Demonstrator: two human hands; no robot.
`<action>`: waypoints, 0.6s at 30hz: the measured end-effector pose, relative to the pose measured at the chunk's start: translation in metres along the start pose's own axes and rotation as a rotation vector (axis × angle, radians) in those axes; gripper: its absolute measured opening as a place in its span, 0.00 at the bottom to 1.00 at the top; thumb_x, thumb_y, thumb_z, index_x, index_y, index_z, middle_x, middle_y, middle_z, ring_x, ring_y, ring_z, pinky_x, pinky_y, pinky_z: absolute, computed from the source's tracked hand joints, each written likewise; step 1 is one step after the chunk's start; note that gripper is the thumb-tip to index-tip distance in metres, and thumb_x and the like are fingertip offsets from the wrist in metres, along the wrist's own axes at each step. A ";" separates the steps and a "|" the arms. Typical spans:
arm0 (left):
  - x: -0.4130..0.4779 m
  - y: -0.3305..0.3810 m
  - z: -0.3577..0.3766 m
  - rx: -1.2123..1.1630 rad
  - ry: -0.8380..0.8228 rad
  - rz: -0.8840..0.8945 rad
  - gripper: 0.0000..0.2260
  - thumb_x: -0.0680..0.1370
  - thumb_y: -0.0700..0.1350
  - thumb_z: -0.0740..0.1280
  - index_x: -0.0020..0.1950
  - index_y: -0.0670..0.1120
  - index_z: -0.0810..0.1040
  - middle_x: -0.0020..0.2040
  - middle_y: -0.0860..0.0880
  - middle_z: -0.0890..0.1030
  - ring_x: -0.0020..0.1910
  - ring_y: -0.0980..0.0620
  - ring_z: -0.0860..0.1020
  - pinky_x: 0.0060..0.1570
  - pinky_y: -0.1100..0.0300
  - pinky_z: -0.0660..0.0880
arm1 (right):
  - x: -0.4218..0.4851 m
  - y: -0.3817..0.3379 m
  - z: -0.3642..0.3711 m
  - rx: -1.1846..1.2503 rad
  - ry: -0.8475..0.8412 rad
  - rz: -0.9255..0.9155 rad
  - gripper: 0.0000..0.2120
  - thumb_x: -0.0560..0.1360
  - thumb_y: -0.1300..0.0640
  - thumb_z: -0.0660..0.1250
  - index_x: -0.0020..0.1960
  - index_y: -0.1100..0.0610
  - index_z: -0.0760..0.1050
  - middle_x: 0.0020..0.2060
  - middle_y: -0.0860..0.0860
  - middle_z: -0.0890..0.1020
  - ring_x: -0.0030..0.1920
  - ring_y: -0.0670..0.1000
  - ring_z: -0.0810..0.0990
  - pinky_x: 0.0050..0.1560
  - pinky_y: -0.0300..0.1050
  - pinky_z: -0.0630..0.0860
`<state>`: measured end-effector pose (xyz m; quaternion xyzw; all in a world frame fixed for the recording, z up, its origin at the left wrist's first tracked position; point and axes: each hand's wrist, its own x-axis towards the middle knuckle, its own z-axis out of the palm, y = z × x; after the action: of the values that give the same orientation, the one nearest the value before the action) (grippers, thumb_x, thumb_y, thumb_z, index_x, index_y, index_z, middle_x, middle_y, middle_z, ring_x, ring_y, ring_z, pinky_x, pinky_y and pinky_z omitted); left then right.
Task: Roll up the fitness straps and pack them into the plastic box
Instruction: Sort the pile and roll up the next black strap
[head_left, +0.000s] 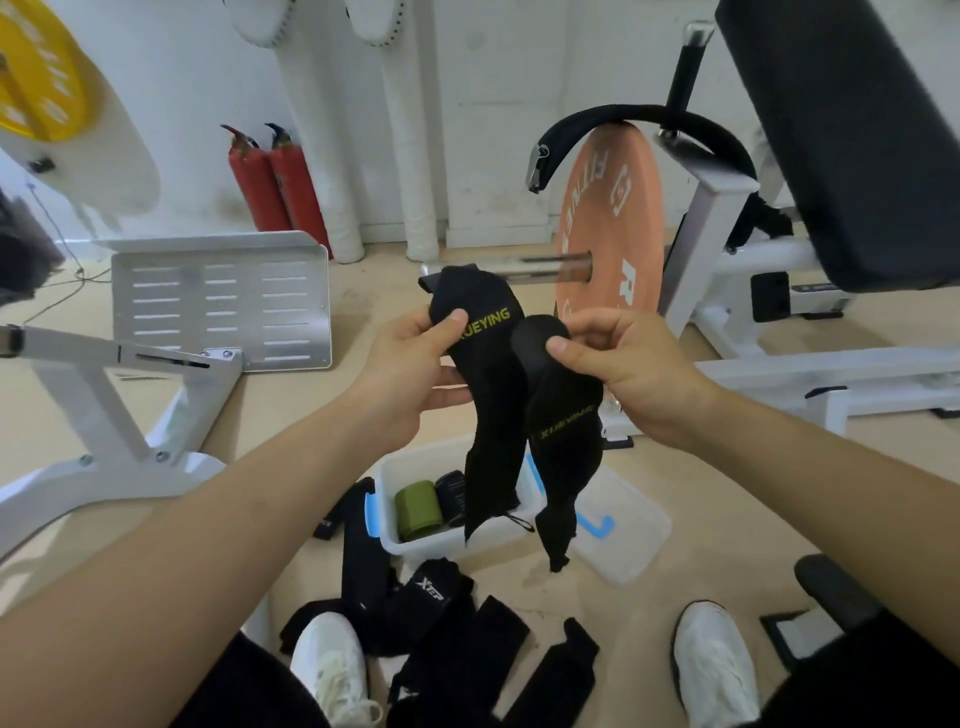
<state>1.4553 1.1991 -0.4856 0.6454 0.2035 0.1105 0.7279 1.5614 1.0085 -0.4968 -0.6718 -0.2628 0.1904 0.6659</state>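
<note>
Fitness strap (493, 415) pinched in left hand (410, 364) | second strap (563, 421) pinched in right hand (628, 364)

The black straps (488, 374) are matt woven cloth with printed yellow lettering; the plastic box (441, 546) is smooth and translucent. The slotted footplate (218, 291) shows white painted metal, the orange weight plate (618, 208) a dull rubbery face, its bar (519, 266) polished chrome.

2 red fire extinguishers (280, 187) by the wall (197, 104); orange weight plate (618, 208).
</note>
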 end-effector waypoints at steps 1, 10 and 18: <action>0.000 -0.001 0.001 0.000 -0.008 -0.002 0.12 0.85 0.48 0.63 0.65 0.47 0.79 0.53 0.47 0.86 0.46 0.48 0.87 0.41 0.57 0.83 | 0.000 0.000 0.005 -0.012 0.014 -0.011 0.04 0.75 0.65 0.72 0.50 0.61 0.82 0.38 0.55 0.85 0.43 0.52 0.85 0.49 0.43 0.82; -0.003 0.003 0.008 -0.036 -0.037 0.029 0.11 0.85 0.47 0.61 0.63 0.47 0.79 0.51 0.47 0.87 0.47 0.44 0.87 0.40 0.55 0.83 | 0.000 0.019 0.027 -0.164 0.097 0.007 0.10 0.71 0.59 0.78 0.47 0.60 0.78 0.39 0.63 0.84 0.42 0.51 0.82 0.49 0.38 0.78; -0.006 0.006 0.006 0.012 -0.078 0.083 0.10 0.85 0.46 0.61 0.62 0.47 0.79 0.51 0.47 0.87 0.49 0.44 0.87 0.41 0.53 0.83 | -0.001 0.015 0.021 -0.077 -0.142 0.080 0.17 0.73 0.62 0.76 0.61 0.58 0.80 0.53 0.50 0.86 0.52 0.44 0.85 0.48 0.35 0.79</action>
<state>1.4532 1.1920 -0.4781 0.6616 0.1488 0.1143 0.7260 1.5497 1.0252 -0.5122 -0.6918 -0.2893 0.2539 0.6110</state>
